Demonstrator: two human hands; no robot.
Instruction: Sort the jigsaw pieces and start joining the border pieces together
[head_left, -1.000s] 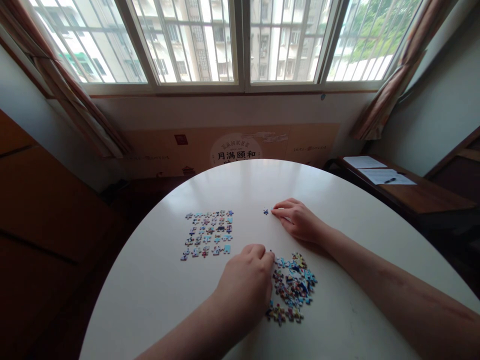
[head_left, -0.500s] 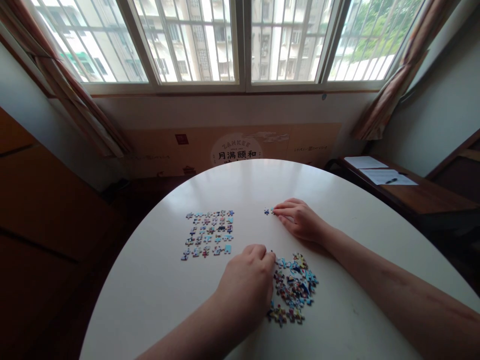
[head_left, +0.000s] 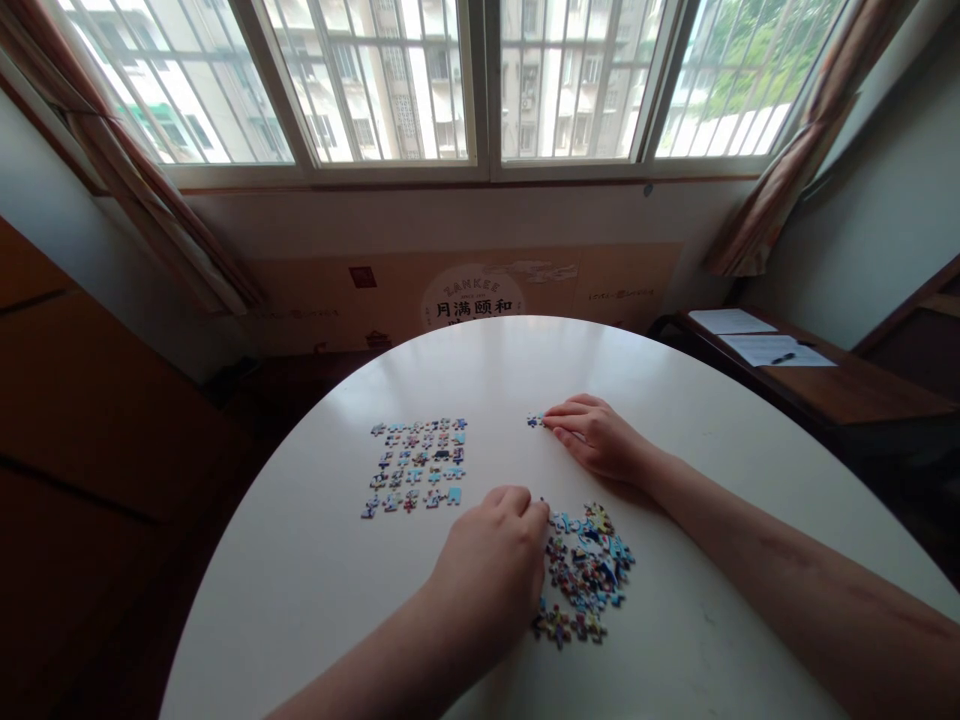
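On the white round table, my right hand [head_left: 596, 432] has its fingertips closed on a small puzzle piece at the left. That piece meets another puzzle piece [head_left: 532, 420], though I cannot tell if they interlock. My left hand [head_left: 499, 545] is curled at the left edge of a loose pile of puzzle pieces [head_left: 589, 565]. A dark bit shows by its index fingertip, but the fingers hide what they hold. Left of both hands, several separate puzzle pieces [head_left: 420, 460] lie face up in rough rows.
The white table [head_left: 300, 590] has a curved far edge below a barred window [head_left: 390, 80]. Printed cardboard [head_left: 555, 290] stands against the wall behind it. At the right, a brown desk [head_left: 877, 385] bears papers [head_left: 772, 350] and a pen. Curtains [head_left: 780, 200] hang at both sides.
My right fingertips have shifted slightly left, and the small gap between the two puzzle pieces there has closed. My left hand stays nearly still beside the pile.
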